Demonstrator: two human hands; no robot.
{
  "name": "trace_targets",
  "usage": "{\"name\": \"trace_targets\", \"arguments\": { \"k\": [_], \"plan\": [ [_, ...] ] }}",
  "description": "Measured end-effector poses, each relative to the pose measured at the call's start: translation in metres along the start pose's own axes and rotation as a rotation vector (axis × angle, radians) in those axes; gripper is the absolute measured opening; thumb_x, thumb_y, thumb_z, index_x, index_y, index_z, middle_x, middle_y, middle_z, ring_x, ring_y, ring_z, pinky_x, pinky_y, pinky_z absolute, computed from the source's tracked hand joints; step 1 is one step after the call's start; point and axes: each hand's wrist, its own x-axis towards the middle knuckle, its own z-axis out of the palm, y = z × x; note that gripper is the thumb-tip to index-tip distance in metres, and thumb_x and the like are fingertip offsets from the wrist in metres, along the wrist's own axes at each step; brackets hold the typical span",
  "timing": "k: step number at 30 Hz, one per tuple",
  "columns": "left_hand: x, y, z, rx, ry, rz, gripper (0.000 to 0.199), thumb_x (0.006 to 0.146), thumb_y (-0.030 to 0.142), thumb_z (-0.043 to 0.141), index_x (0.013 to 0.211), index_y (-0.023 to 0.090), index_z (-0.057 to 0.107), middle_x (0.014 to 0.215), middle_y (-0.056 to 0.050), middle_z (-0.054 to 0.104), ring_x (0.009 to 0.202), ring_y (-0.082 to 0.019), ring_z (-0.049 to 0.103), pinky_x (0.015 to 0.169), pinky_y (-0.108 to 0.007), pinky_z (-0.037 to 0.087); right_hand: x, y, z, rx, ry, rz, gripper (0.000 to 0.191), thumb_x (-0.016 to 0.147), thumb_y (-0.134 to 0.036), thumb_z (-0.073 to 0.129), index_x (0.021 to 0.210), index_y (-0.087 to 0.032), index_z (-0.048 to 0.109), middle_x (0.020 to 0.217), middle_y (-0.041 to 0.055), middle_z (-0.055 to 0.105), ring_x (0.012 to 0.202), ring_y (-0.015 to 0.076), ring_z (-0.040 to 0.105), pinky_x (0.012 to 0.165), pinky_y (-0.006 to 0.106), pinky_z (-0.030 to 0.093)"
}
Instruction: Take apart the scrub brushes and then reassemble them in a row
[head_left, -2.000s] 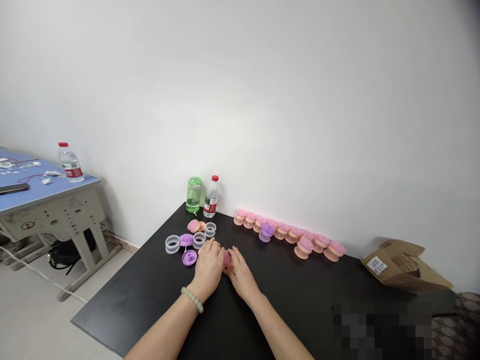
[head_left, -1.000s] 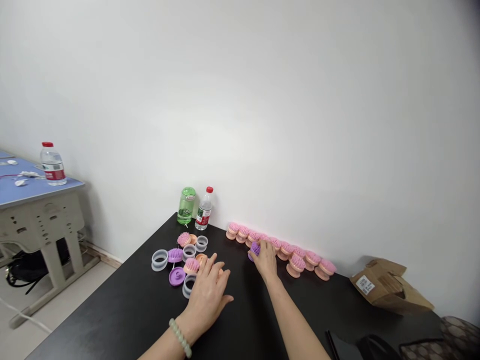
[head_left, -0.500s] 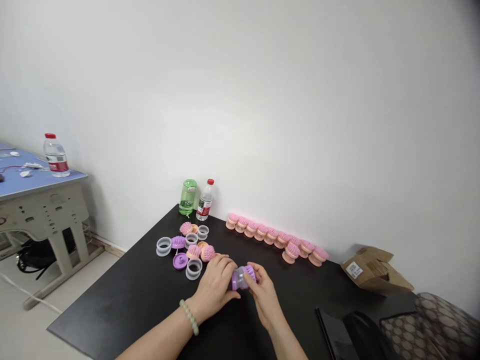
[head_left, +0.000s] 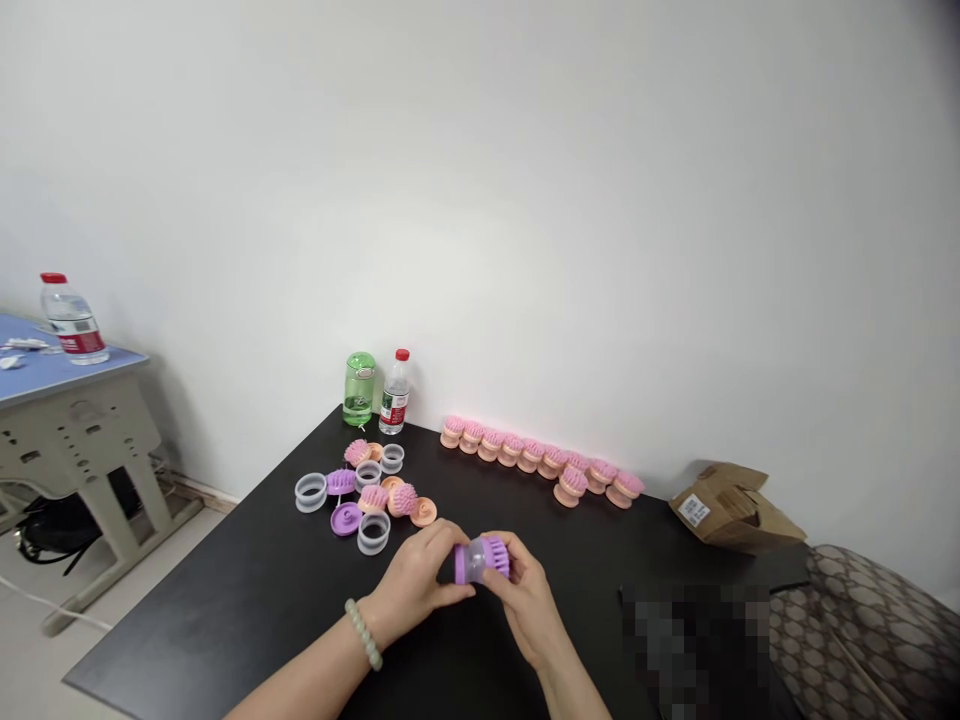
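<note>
A purple scrubber brush [head_left: 474, 561] with a translucent middle lies sideways between my hands, its bristles to the right. My left hand [head_left: 418, 578], with a pale green bead bracelet on the wrist, has its fingers and thumb around the flat base end. My right hand [head_left: 525, 595] pinches the bristle end. Left of my hands lie loose parts: translucent rings [head_left: 373, 533], a purple bristle head [head_left: 340, 482], a purple round base [head_left: 346, 518], pink bristle heads [head_left: 403, 499] and an orange base [head_left: 424, 512].
Several pink scrubber brushes [head_left: 531, 455] line the wall, one standing in front. A green bottle [head_left: 359, 389] and a water bottle [head_left: 394, 394] stand at the back corner of the black table [head_left: 247, 610]. A cardboard box [head_left: 739, 510] and patterned fabric [head_left: 862, 620] are on the right.
The view has shifted slightly, so the table things sit further left. Both hands still hold the purple scrubber brush, which is turned a little. The orange base beside my left hand now shows.
</note>
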Motion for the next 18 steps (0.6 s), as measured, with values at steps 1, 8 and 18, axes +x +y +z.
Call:
{"name": "trace_targets", "arguments": {
  "k": [1,8,18],
  "plan": [
    [0.0012,0.001,-0.0012,-0.023,-0.006,-0.043,0.04,0.076,0.026,0.082,0.107,0.021,0.057,0.104,-0.005,0.067,0.092,-0.022,0.065,0.082,-0.033,0.053,-0.0011,-0.0015,-0.0008,-0.029,-0.016,-0.018,0.046,0.065,-0.038,0.09,0.103,-0.022,0.07,0.102,0.0056,0.071,0.094,0.0241,0.064,0.085,0.034,0.05],
    [0.0045,0.0063,-0.0037,-0.098,0.0,-0.125,0.035,0.076,0.023,0.078,0.105,0.02,0.059,0.101,-0.004,0.067,0.09,-0.021,0.064,0.081,-0.032,0.05,-0.0034,-0.0027,-0.0037,-0.099,0.044,0.001,0.064,0.069,-0.055,0.082,0.123,-0.025,0.064,0.119,0.0111,0.069,0.112,0.0325,0.063,0.097,0.047,0.048],
    [0.0046,0.0108,-0.0058,-0.11,0.011,-0.162,0.033,0.076,0.017,0.073,0.105,0.02,0.058,0.1,-0.004,0.066,0.09,-0.021,0.062,0.081,-0.033,0.049,-0.0048,-0.0072,-0.0043,-0.105,0.045,0.037,0.067,0.069,-0.055,0.082,0.125,-0.026,0.06,0.121,0.0099,0.068,0.115,0.0299,0.063,0.1,0.044,0.048]
  ]
}}
